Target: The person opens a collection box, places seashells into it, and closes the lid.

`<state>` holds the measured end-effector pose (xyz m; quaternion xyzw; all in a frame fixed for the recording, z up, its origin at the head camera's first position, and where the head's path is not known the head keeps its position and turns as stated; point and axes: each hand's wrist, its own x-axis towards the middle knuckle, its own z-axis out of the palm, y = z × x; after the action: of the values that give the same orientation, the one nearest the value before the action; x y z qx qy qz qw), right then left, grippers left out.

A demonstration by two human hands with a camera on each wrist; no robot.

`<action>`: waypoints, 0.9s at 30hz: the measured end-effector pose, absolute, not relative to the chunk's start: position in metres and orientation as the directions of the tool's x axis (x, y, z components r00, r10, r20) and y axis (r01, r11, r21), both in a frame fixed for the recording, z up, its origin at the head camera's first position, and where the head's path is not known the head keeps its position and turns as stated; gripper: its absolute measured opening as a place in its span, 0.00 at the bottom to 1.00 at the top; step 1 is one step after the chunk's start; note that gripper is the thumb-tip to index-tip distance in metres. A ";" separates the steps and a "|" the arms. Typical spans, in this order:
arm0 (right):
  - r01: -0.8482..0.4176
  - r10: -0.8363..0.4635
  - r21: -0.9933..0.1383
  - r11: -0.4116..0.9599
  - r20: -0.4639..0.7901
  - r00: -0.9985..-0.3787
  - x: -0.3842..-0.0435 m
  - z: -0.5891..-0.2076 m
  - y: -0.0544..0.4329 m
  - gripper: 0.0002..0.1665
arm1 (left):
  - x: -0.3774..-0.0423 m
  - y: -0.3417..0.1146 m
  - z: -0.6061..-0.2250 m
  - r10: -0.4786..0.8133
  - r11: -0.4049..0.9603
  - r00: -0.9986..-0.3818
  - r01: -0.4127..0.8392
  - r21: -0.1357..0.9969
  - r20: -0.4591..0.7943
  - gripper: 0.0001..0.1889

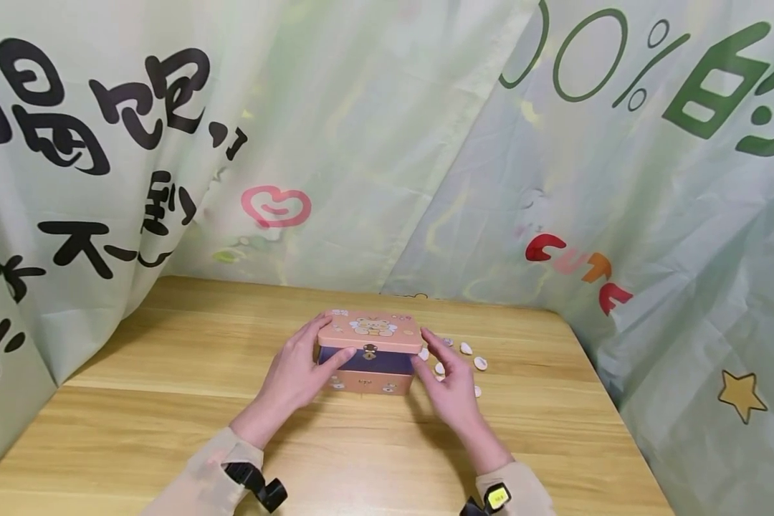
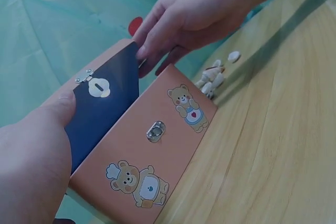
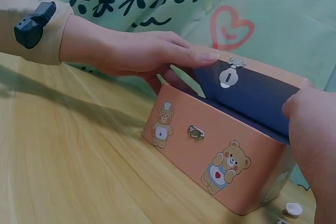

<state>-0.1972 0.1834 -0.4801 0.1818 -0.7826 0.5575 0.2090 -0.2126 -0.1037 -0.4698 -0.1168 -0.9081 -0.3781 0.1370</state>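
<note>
A pink tin box [image 1: 368, 385] printed with cartoon bears stands on the wooden table, its hinged lid [image 1: 338, 328] raised partway. The lid's dark blue inner face [image 2: 113, 106] shows, with a metal hasp [image 2: 98, 87] hanging at its front edge; the matching catch [image 3: 196, 132] is on the box front. My left hand [image 1: 297, 369] grips the lid at its left side, thumb at the front edge. At the opposite side, my right hand [image 1: 453, 383] holds the lid's right edge with thumb and fingers. The box's inside is hidden under the lid.
Several small white shells [image 1: 480, 363] lie on the table [image 1: 542, 430] just right of the box, partly behind my right hand. A pale green printed curtain [image 1: 361, 143] hangs around the table's back and sides. Each wrist wears a black strapped device [image 1: 258, 486].
</note>
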 end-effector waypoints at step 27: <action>-0.547 -0.102 -0.748 0.375 0.553 -0.827 -0.205 -0.471 0.163 0.45 | -0.217 -0.104 -0.458 0.101 0.615 -0.949 0.295 0.731 0.299 0.61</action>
<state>-0.2050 0.1632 -0.4711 0.2025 -0.8014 0.5208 0.2132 -0.2166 -0.1039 -0.4584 -0.1111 -0.8913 -0.4244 0.1146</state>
